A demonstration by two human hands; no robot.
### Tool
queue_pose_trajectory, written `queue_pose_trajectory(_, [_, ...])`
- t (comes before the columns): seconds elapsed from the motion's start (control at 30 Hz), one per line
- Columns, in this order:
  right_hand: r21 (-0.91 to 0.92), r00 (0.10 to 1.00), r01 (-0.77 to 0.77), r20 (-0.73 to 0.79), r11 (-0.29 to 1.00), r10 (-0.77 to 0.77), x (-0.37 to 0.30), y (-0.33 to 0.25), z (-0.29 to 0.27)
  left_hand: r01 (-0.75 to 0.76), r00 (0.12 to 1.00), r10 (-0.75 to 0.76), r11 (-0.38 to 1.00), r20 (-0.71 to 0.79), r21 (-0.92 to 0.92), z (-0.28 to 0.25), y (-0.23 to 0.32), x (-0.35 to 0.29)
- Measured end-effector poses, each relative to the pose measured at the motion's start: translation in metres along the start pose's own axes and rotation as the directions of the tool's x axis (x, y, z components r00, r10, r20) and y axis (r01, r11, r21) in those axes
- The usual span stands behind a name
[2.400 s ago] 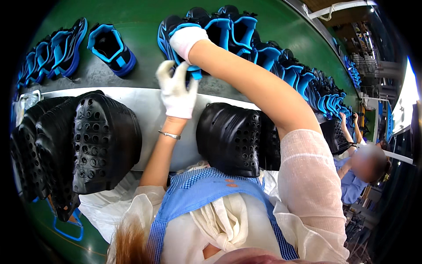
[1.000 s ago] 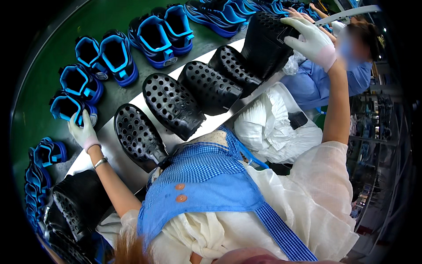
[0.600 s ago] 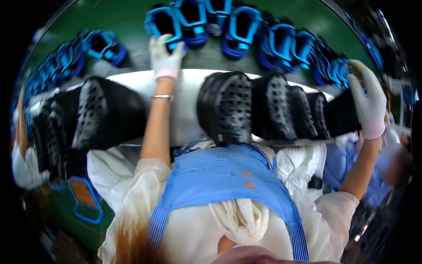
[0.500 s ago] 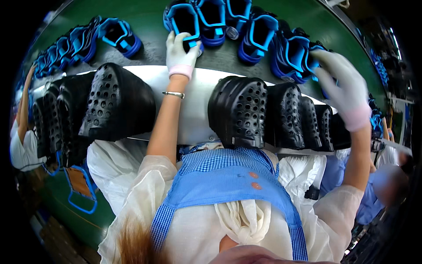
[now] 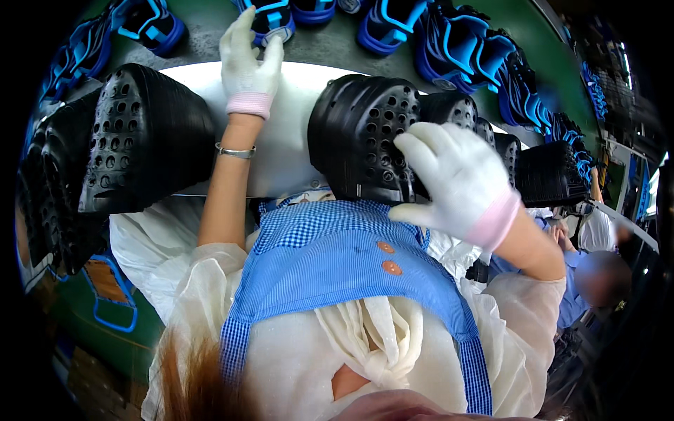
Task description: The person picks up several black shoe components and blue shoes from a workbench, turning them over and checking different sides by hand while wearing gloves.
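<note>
My gloved left hand (image 5: 250, 70) reaches to the heel of a black and blue shoe (image 5: 275, 21), fingers spread around it; whether they touch the shoe is hard to tell. My gloved right hand (image 5: 456, 179) hovers at a stack of black moulded pieces with round holes (image 5: 372, 133), which look like nested insoles. Its fingertips are near the stack's holed face, the thumb stretched apart below, and nothing is seen held. Another such stack (image 5: 151, 140) stands to the left of my left forearm.
More blue-trimmed shoes (image 5: 456, 45) stand in rows on the green belt (image 5: 200, 42) beyond the white ledge (image 5: 288, 98). Further black stacks (image 5: 551, 172) line the ledge at right. A blue-framed stool (image 5: 109, 288) is at lower left; a co-worker (image 5: 572, 281) sits at right.
My right hand has come from the shoes at the right back to the black stack. My left hand stays by the shoe with fingers more spread. The whole view has shifted.
</note>
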State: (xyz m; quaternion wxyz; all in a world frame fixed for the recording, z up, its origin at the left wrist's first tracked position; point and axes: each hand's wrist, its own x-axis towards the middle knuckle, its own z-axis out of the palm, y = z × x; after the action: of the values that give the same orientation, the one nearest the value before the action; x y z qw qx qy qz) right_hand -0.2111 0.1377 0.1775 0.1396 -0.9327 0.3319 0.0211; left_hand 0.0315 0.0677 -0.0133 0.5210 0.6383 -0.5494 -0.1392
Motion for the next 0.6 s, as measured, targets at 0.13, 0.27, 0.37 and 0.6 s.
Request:
queue_pose_trajectory(0.13, [0.047,0.995,-0.095,0.029,0.994,0.094,-0.012,-0.017,0.016,0.028,1.0,-0.029,0.998,-0.008,-0.049,-0.009,0.021,-0.005])
queue_pose_trajectory(0.27, [0.06,0.996,-0.079,-0.037,0.995,0.082,-0.017,-0.007,0.009,-0.029,0.998,0.032,0.997,0.052,-0.068,-0.018,0.038,-0.008])
queue_pose_trajectory(0.37, [0.1,0.989,-0.031,-0.142,0.995,0.045,-0.022,-0.009,-0.017,0.053,0.995,-0.028,0.964,0.096,-0.262,-0.036,0.056,-0.009])
queue_pose_trajectory(0.6, [0.026,0.93,0.19,-0.324,0.981,-0.172,0.021,-0.019,-0.048,0.75,0.649,0.244,-0.042,0.721,-0.66,-0.073,0.119,-0.01])
